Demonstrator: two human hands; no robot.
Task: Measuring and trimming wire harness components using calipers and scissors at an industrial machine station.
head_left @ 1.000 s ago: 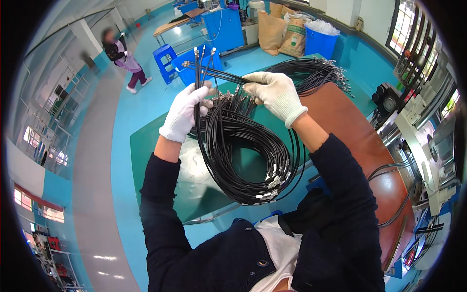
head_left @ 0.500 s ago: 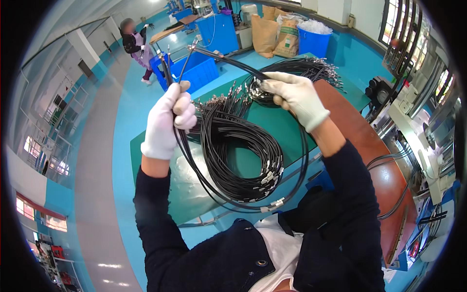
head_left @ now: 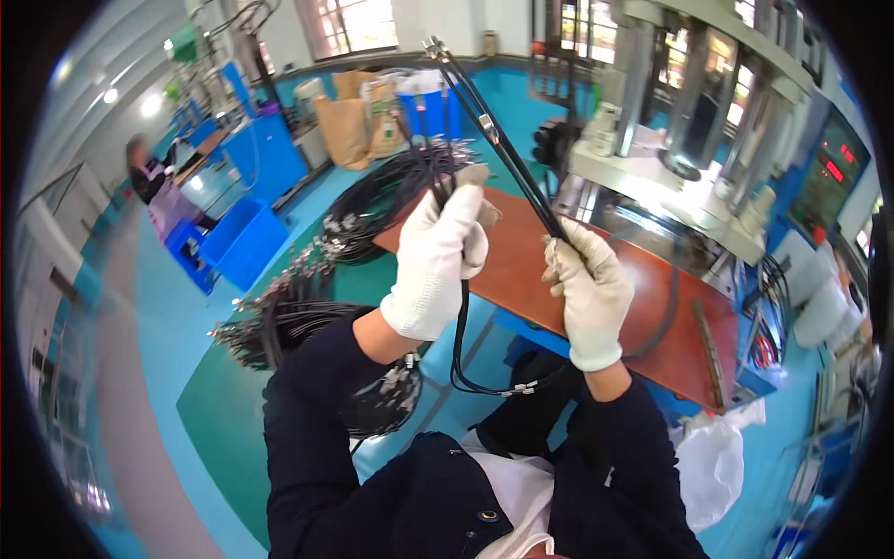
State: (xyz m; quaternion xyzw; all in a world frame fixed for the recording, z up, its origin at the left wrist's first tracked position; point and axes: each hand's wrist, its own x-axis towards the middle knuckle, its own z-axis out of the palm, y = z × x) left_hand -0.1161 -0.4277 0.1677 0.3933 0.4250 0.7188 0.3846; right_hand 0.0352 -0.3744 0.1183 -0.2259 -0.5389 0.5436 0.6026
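Both my hands wear white knitted gloves and are raised before me, a short way apart. My left hand (head_left: 438, 252) is closed round a few black cables, whose upper ends stick up past the fingers. In my right hand (head_left: 587, 293) is the other end of the black cables (head_left: 512, 154); they slant up to the left and end in small metal tips. Silver metal fittings sit along them. Below the hands the cables hang in a loop (head_left: 466, 359) with metal clips near its bottom. Left of my left forearm, a coiled cable bundle (head_left: 303, 321) lies on the green table (head_left: 219, 401).
A red-brown board (head_left: 521, 261) lies under and beyond my hands. At the right stands a press machine (head_left: 670, 186) with metal columns. Further back are another cable coil (head_left: 372, 200), blue crates (head_left: 244, 244), paper sacks (head_left: 343, 130) and a person (head_left: 163, 191). A white bag (head_left: 712, 466) is low at right.
My view has turned right, toward the red-brown board and the press machine. My hands have come closer together and still grip the cables. The coils on the green table now lie further left.
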